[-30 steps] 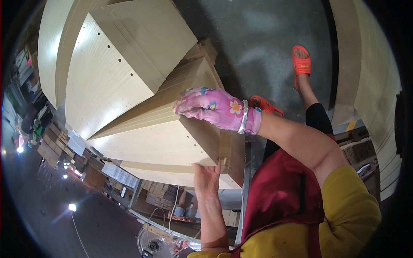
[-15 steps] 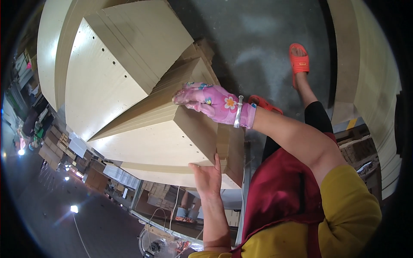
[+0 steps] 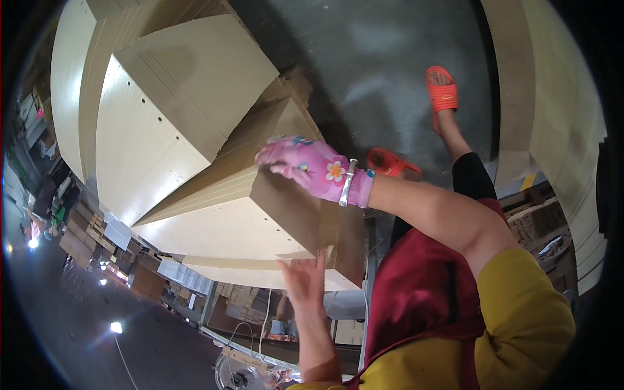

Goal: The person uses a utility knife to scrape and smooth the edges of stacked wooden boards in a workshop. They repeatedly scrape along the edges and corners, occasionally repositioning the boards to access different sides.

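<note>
A stack of pale wooden panels [image 3: 214, 229] lies in front of me, its light face marked with small dark holes. My right hand [image 3: 312, 168], in a pink flowered glove with a silver band at the wrist, reaches over the stack's upper corner. Its fingers are stretched out, the tips blurred by motion. Below, my bare left hand [image 3: 304, 283] is at the stack's lower corner, thumb and fingers apart, palm showing; part of the fingers is hard to make out. Another drilled panel block [image 3: 149, 123] leans on the stack at the upper left.
More panels [image 3: 71, 84] stand at the far left, and a tall pale stack [image 3: 559, 104] rises on the right. My feet in red sandals [image 3: 443, 90] are on the grey floor [image 3: 357, 65]. A fan [image 3: 237, 376] and a white cable [image 3: 265, 325] are near the lower edge.
The view has shifted slightly, so the panels appear farther left. My right hand has moved a little along the stack's corner. My left hand sits slightly lower against the lower corner.
</note>
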`<state>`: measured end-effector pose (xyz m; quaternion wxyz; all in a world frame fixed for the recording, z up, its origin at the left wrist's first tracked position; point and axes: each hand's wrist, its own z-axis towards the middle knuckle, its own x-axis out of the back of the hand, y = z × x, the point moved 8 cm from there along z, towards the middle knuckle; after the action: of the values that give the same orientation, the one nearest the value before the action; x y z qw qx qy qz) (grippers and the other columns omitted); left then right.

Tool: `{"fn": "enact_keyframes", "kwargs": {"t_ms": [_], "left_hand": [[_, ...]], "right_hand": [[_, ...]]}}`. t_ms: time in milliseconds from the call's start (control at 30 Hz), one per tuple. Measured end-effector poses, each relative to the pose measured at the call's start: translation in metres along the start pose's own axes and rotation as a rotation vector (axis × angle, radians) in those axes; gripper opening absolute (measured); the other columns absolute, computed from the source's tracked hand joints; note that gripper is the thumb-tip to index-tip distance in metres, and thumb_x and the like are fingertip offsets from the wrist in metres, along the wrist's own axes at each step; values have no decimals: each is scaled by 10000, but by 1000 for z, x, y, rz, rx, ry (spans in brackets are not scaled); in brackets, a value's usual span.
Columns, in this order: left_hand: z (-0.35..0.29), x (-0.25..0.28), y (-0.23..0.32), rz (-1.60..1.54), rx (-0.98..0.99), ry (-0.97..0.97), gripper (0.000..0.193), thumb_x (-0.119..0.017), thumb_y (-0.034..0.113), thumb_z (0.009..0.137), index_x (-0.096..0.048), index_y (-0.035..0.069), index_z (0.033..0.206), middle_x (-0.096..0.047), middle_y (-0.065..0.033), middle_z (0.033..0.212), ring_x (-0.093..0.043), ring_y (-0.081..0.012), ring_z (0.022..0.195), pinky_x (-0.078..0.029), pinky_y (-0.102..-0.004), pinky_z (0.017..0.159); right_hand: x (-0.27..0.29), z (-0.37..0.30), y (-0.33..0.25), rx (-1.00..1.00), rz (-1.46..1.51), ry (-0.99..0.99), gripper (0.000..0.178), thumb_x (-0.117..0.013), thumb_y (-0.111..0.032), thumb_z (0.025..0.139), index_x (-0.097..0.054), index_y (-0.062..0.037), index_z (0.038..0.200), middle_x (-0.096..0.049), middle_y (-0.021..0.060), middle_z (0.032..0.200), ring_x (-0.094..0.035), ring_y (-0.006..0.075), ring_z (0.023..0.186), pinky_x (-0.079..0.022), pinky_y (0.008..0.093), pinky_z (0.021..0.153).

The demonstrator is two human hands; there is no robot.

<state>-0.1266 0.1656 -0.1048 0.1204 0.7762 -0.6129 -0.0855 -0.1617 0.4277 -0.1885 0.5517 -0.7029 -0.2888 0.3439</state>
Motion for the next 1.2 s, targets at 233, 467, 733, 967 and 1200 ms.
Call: {"fn": "enact_keyframes", "kwargs": {"t_ms": [233, 467, 733, 967, 1200], "left_hand": [[-69, -82, 104, 1476, -1037, 244, 570, -403, 365, 963, -253, 29, 1398, -283, -186, 1433, -298, -339, 1308, -280, -448, 1060], [11, -146, 112, 1960, -1729, -196, 676, -274, 490, 955, -177, 33, 1444, -186, -206, 1486, -184, -356, 1371, -142, -501, 1103], [22, -141, 111, 1921, -1772, -206, 639, -196, 466, 957, -180, 48, 1441, -189, -191, 1483, -192, -368, 1364, -164, -512, 1102], [20, -142, 112, 1944, -1787, -105, 677, -193, 499, 949, -208, 19, 1426, -226, -195, 1469, -214, -359, 1357, -178, -520, 1095], [22, -142, 114, 1938, -1782, -93, 705, -186, 525, 936, -212, 18, 1425, -239, -201, 1464, -229, -365, 1350, -194, -520, 1087]], "right_hand": [[69, -55, 163, -801, -29, 279, 331, -468, -272, 938, -506, -36, 1168, -617, 140, 805, -602, 237, 691, -483, 347, 639], [43, 11, 184, -693, -11, 49, 326, -484, -285, 932, -527, -24, 1124, -610, 95, 767, -579, 186, 680, -476, 312, 662], [16, 24, 235, -710, 186, 71, 172, -454, -143, 906, -565, -62, 1008, -628, 137, 772, -596, 268, 692, -468, 346, 616], [7, 33, 166, -382, -317, -220, 136, -507, -115, 827, -559, -64, 943, -647, 154, 797, -634, 344, 752, -495, 419, 650], [15, 35, 208, -555, -446, -75, 110, -487, -81, 863, -525, -32, 954, -649, 175, 812, -623, 372, 780, -481, 420, 645]]}}
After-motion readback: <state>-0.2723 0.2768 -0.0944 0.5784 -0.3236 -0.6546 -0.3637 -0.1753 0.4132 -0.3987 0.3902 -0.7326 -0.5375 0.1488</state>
